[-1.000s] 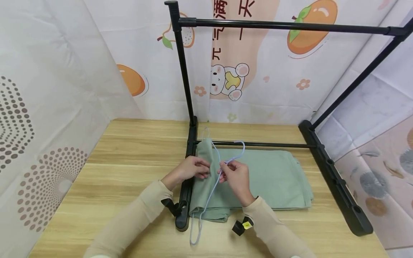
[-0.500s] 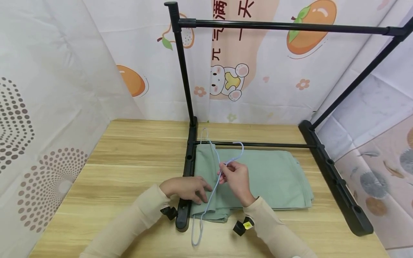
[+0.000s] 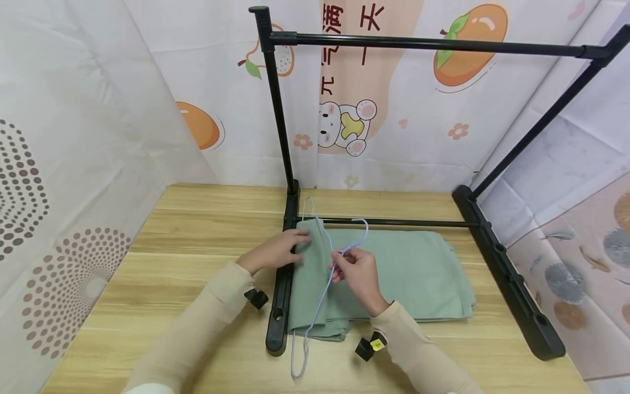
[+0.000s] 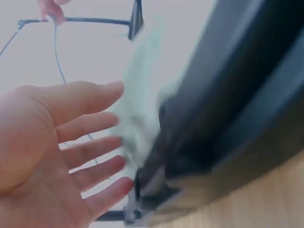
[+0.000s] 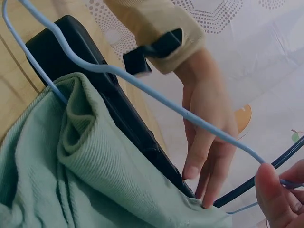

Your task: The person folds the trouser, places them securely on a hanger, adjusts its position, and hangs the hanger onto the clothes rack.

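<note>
A folded sage-green cloth [image 3: 398, 273] lies on the table, its left end turned over in a narrow flap. My right hand [image 3: 358, 273] pinches a thin light-blue wire hanger [image 5: 183, 111] just below its hook, tilting it over that flap. Under the flap, part of the hanger's wire is hidden; its ends stick out at the front and back. My left hand [image 3: 275, 251] reaches over from the left, fingers extended, fingertips right at the flap's left edge. In the left wrist view, the palm shows with nothing in it, beside the blurred cloth [image 4: 142, 95].
A black rack stands around the cloth: a left foot [image 3: 279, 306], a right foot [image 3: 512, 284], a low crossbar [image 3: 418, 222] behind the cloth and a top bar [image 3: 428, 43] above. Printed white curtains [image 3: 403, 158] hang behind the wooden table [image 3: 206, 241].
My left hand slid forward along the flap to press low near the front, then moved back up to its left edge. The right hand has kept its pinch on the hanger.
</note>
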### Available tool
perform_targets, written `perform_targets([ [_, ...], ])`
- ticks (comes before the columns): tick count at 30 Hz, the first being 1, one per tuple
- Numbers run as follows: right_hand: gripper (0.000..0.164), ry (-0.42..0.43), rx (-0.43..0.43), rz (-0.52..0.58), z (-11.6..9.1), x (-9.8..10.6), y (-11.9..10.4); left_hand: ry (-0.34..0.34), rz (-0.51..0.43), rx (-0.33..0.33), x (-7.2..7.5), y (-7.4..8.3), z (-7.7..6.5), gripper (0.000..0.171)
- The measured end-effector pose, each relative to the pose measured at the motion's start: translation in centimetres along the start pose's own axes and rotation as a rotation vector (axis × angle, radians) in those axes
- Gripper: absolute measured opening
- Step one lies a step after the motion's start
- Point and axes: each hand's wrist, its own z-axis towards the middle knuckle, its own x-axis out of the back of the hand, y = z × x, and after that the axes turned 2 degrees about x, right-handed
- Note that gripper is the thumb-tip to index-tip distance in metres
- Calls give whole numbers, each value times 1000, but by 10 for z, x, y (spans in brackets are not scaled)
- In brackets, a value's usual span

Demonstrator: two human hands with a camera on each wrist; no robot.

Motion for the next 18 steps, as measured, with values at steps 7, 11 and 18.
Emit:
perform_targets([
  [7, 20, -46, 26, -70, 0, 0, -3, -21, 111, 21, 2, -7, 20, 62],
  [11, 19, -51, 39, -108, 1, 0, -3, -111, 181, 32, 1, -5, 26, 71],
  [18, 18, -4, 151, -164, 3, 2, 0, -172, 215, 35, 3, -3, 28, 80],
])
